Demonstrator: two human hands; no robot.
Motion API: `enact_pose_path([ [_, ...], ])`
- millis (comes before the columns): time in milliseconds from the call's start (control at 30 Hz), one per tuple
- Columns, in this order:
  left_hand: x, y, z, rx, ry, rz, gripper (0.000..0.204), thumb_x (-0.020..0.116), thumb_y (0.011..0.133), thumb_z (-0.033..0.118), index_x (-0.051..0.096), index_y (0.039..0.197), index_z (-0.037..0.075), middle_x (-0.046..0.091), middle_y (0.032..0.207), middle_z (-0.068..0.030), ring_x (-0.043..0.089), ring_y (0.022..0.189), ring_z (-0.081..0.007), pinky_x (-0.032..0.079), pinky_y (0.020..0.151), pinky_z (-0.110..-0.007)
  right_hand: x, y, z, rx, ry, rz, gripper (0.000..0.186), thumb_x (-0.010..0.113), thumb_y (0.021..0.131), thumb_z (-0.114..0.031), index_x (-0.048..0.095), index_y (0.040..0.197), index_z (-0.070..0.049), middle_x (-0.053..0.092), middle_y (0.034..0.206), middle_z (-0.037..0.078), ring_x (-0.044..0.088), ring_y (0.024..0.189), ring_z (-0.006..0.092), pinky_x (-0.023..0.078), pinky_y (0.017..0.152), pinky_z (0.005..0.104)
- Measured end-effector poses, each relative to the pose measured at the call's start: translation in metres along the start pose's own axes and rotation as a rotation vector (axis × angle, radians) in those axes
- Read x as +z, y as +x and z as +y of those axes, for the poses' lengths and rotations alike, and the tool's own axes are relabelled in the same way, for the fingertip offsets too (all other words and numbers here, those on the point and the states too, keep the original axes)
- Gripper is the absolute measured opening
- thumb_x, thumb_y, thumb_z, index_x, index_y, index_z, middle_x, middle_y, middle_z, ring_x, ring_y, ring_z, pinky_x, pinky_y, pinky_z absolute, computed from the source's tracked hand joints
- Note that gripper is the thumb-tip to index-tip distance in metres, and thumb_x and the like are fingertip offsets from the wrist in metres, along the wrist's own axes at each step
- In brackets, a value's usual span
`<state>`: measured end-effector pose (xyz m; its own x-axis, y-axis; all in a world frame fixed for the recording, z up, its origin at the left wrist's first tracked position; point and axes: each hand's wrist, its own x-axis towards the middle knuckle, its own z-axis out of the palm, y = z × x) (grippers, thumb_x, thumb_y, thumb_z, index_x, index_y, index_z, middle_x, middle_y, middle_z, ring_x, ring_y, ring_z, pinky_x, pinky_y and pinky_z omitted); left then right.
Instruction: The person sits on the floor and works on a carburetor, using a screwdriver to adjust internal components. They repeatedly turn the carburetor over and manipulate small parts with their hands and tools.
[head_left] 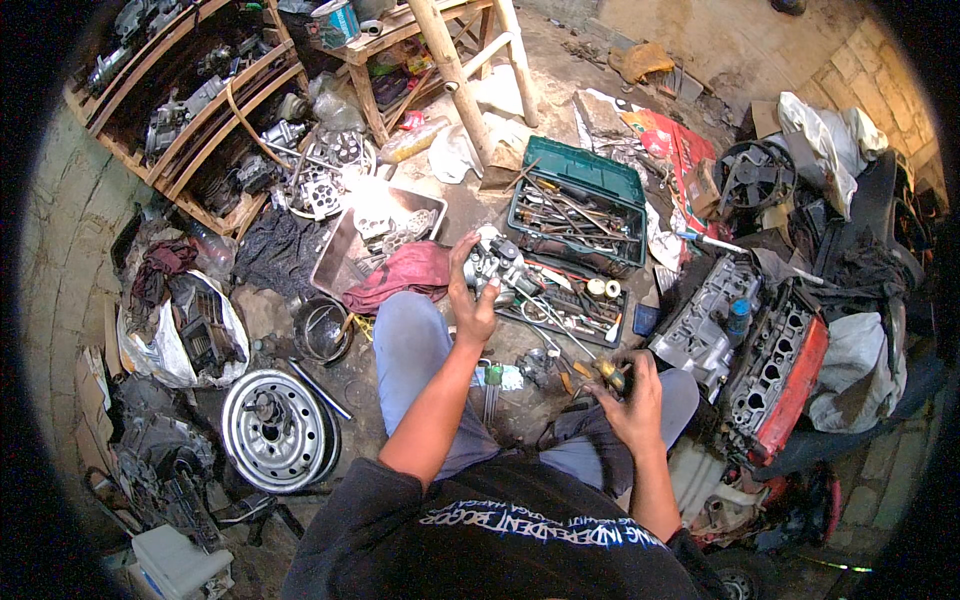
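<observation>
Left hand (470,300) is wrapped around a small metal carburetor-looking part (493,262), holding it up just left of the frame's centre, fingers closed on it. Right hand (632,395) sits lower, right of centre, pinched shut on a little brass-coloured piece (608,372). Right behind them there's an open green toolbox (585,170) full of tools, a red rag (405,272) left of the part, a steel wheel rim (277,430) at lower left, and a cylinder head (775,370) on the right
</observation>
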<state>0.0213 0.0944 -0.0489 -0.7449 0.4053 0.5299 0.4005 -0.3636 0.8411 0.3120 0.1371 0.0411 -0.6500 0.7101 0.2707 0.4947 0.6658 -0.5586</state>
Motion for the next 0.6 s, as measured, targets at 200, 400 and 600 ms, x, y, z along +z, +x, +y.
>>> enact_pose_path([
  [200,0.000,-0.004,-0.004,-0.111,-0.083,0.001,0.063,0.059,0.079,0.021,0.052,0.136,-0.005,0.056,0.135,-0.0214,0.051,0.130,-0.0343,0.033,0.115,-0.043,0.006,-0.006,0.005,0.075,-0.076,-0.108,0.041,0.074,0.088,-0.013,0.056,0.121,0.002,0.065,0.102,0.026,0.065,0.089,0.0470,0.053,0.077,0.0488],
  [400,0.005,-0.010,0.001,-0.291,-0.227,0.103,0.062,0.055,0.076,0.012,0.052,0.136,-0.006,0.057,0.134,-0.0185,0.053,0.127,-0.0315,0.034,0.114,-0.039,0.006,-0.008,-0.013,0.347,0.263,-0.022,0.033,0.080,0.081,-0.008,0.066,0.110,0.001,0.069,0.104,0.020,0.070,0.090,0.0328,0.054,0.079,0.0419],
  [600,0.011,-0.007,0.079,-0.082,0.031,-0.076,0.066,0.058,0.074,0.019,0.051,0.135,-0.005,0.055,0.134,-0.0223,0.051,0.129,-0.0366,0.033,0.115,-0.045,0.010,0.044,-0.060,0.000,0.384,0.246,0.041,0.085,0.070,0.000,0.072,0.109,-0.003,0.070,0.105,0.014,0.068,0.099,0.0254,0.053,0.087,0.0353],
])
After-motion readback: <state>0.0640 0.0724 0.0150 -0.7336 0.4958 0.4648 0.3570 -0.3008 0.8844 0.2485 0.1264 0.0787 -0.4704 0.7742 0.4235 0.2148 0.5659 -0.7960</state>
